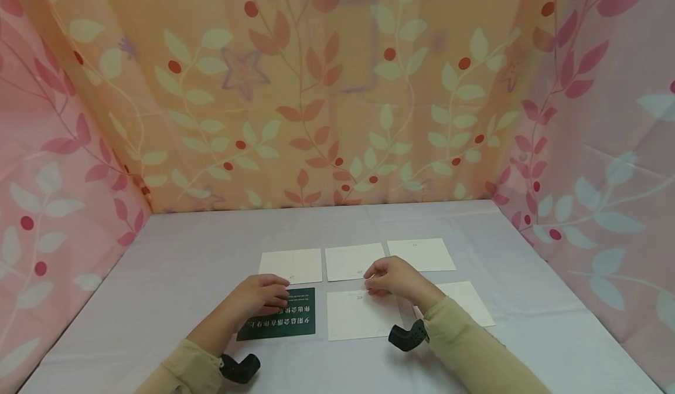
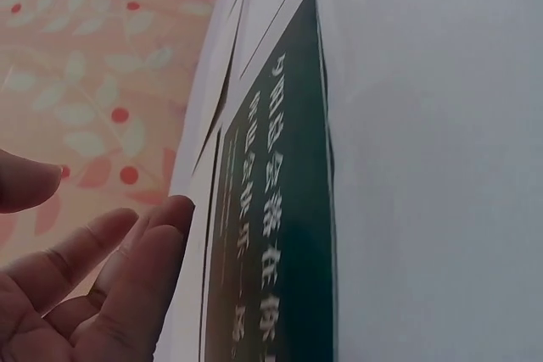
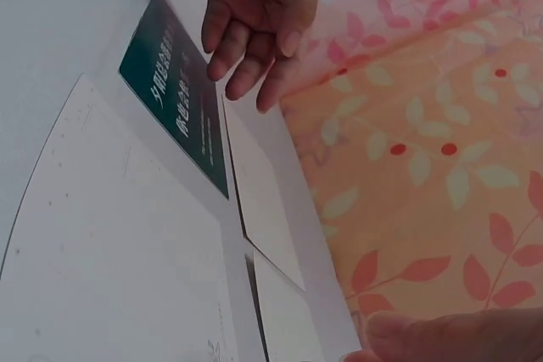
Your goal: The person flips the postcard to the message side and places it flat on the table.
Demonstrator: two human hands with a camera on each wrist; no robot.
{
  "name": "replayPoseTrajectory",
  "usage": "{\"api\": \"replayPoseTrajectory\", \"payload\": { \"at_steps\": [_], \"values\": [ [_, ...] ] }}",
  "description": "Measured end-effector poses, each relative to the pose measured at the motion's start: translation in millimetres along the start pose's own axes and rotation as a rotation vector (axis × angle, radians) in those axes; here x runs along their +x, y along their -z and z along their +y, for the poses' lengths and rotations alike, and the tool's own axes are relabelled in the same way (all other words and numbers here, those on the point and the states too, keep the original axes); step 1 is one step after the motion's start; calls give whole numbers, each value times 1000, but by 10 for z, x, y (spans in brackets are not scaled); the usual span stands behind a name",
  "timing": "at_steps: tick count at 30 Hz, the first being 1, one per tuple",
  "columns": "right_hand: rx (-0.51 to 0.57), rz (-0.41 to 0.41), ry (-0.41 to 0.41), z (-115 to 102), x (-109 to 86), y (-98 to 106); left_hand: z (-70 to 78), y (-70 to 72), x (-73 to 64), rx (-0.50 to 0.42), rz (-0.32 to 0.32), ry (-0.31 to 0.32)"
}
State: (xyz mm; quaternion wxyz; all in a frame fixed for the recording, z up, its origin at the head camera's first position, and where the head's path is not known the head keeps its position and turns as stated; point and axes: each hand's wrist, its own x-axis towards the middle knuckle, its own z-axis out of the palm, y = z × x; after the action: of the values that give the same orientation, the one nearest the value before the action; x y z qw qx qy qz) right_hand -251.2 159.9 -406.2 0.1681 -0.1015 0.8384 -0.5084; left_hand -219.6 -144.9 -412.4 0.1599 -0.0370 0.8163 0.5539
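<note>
A dark green card [image 1: 300, 315] printed with white Chinese characters lies at the front left of a two-row layout of cards. My left hand [image 1: 255, 300] hovers over its far left part, fingers loosely bent and holding nothing; the left wrist view shows a gap between thumb and fingers. To the right, my right hand [image 1: 392, 279] hangs above the far edge of the white front middle card [image 1: 358, 321], its fingers loosely curled with nothing visible between them. Partly behind that forearm is another white card [image 1: 469, 300], at the front right.
Three white cards form the back row: left card [image 1: 290, 265], middle card [image 1: 348, 260] and right card [image 1: 422, 254]. All lie on a white-covered table [image 1: 174, 277]. Leaf-patterned curtains [image 1: 337, 118] enclose the table's back and sides. Each wrist carries a black device [image 1: 239, 369].
</note>
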Motion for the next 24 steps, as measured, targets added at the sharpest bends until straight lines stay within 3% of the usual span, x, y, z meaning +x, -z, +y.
{"api": "replayPoseTrajectory", "payload": {
  "at_steps": [7, 15, 24],
  "values": [
    [10, -28, 22, -110, 83, -180, -55, 153, -17, 17, 67, 18],
    [-5, -27, 39, -228, 172, -434, -139, 308, 13, -1, 91, 17],
    [27, -21, 30, -345, 219, -661, -229, 500, -50, 17, 108, 29]
  ]
}}
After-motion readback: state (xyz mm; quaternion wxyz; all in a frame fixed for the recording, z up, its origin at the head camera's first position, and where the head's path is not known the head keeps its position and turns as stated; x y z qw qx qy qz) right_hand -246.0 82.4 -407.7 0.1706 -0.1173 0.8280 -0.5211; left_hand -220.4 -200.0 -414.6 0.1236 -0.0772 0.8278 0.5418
